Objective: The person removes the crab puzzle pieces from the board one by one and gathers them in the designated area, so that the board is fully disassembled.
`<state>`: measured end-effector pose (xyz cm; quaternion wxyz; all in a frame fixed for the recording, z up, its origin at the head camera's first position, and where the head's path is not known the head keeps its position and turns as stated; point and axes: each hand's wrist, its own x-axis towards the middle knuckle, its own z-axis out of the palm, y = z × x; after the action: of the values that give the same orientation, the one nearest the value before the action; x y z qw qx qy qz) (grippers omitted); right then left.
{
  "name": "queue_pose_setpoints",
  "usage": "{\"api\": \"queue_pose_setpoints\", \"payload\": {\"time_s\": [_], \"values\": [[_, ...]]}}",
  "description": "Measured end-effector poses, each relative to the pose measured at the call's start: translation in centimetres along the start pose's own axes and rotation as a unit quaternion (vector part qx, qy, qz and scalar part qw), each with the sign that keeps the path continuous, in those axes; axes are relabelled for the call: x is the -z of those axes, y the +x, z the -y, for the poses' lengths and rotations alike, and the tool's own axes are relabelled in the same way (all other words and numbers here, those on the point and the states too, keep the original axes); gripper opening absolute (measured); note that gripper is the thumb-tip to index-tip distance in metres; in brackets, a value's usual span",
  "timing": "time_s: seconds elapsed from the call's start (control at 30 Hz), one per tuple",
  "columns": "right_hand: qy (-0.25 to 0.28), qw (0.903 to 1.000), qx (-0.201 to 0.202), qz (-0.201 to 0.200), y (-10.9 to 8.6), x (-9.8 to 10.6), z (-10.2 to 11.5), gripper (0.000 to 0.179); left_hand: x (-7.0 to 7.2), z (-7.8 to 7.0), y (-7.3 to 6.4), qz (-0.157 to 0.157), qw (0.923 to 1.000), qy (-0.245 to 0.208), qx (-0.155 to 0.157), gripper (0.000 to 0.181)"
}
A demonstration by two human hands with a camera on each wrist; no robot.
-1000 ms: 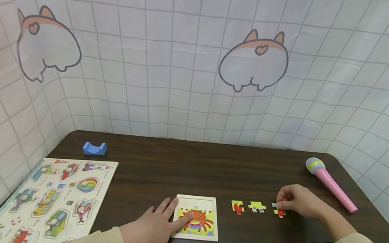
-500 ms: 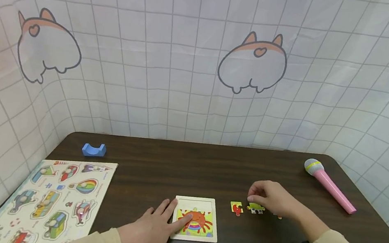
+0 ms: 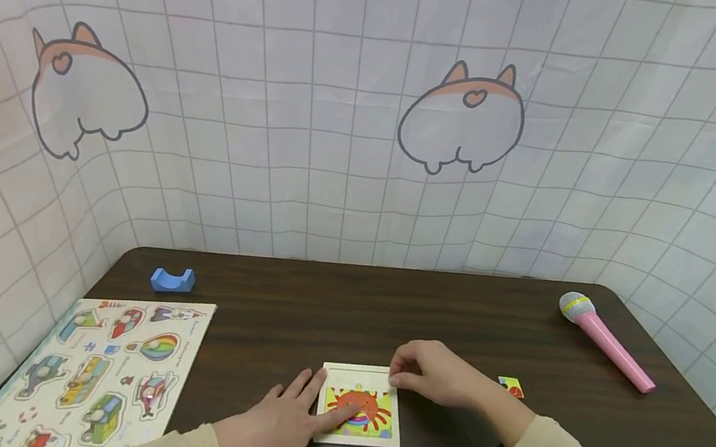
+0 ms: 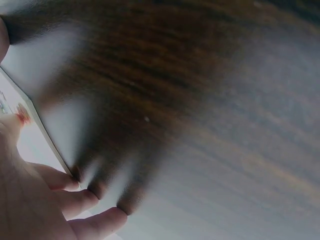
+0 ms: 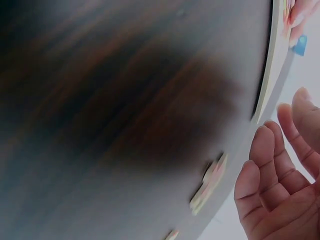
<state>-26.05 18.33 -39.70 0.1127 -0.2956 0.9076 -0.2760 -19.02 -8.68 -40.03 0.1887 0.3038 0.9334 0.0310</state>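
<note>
My left hand (image 3: 282,423) lies spread on the left edge of a small framed crab jigsaw puzzle (image 3: 363,432), its index finger resting on the orange crab. The frame's upper strip shows bare pale wood. My right hand (image 3: 429,371) is at the frame's upper right corner. In the right wrist view, its fingers (image 5: 262,145) are loosely bent, the thumb stands apart from them, and nothing shows between. A puzzle piece (image 3: 511,386) in yellow, red and blue lies to the right, beyond the forearm. The right wrist view also shows a loose piece (image 5: 209,185) on the table.
A larger wooden peg puzzle board (image 3: 125,366) with vehicle pictures lies at the left. Behind it sits a blue arched block (image 3: 173,281). At the right back of the dark table (image 3: 291,306) lies a pink toy microphone (image 3: 609,343). A white grid curtain (image 3: 294,191) surrounds the table.
My right hand has moved left, from the rightmost loose piece, past the middle one, to the puzzle frame's corner. Its arm now covers the other loose pieces' area. My left hand has stayed put.
</note>
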Motion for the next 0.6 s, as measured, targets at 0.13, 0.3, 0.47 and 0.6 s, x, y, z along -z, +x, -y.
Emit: {"api": "queue_pose_setpoints", "payload": {"time_s": [0.13,0.3,0.47,0.6], "values": [[-0.001,0.9999,0.013,0.005,0.7,-0.6,0.6,0.006,0.0,0.0,0.0,-0.004,1.0000,0.003,-0.006,0.090],[-0.009,0.9994,0.025,0.020,1.8,-1.3,1.9,0.004,0.2,0.0,0.1,0.003,1.0000,-0.004,-0.004,0.089],[-0.028,0.9980,0.038,0.042,3.2,-2.4,3.7,0.005,0.2,0.0,0.1,0.005,1.0000,-0.003,-0.006,0.088],[-0.062,0.9966,0.027,0.047,3.8,-3.2,5.2,0.003,0.1,-0.1,-0.1,-0.001,1.0000,0.003,-0.006,0.088]]}}
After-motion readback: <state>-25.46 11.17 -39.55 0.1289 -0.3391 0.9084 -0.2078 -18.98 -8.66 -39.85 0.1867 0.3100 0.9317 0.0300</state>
